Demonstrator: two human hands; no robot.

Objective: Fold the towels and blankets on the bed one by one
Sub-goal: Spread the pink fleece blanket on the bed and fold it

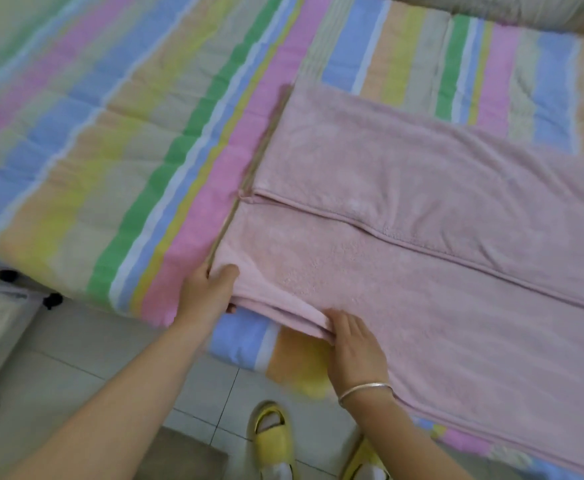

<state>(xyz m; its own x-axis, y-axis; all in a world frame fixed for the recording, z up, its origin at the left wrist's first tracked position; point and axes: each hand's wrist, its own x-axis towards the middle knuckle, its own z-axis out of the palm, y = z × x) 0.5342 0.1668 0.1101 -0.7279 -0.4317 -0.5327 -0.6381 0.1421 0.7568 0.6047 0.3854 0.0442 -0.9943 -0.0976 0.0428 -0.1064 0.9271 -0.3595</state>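
Left hand (207, 292) has the near corner of the pink towel (422, 220) pinched, thumb on top and at least one fingertip poking out underneath. Right hand (354, 344), the one with the bracelet (363, 389), sits on the near edge just beside it, fingertips right at the stacked layers. Honestly can't tell if it's pinching that edge or just pressing it flat, since the thumb is out of sight.

The towel lies on the striped quilt (110, 133) of the bed, at the side nearest the person. A hemmed edge runs the long way down the middle and the corner shows several layers, so I'd say the lengthwise fold is in and this is the squaring-up bit. The crosswise folds look like they're not done yet, so it's partway through this one towel.

As for the rest of the job, there's no finished stack anywhere in view and no other towels waiting that I can see. There's a beige bundle (508, 12) at the top right that might be a blanket, but it's cut off. The towel's far end runs out of frame too, so no idea how long it is. The whole shot is a bit smeared, and the dark blobs near the floor (76, 375) on the left are unreadable.
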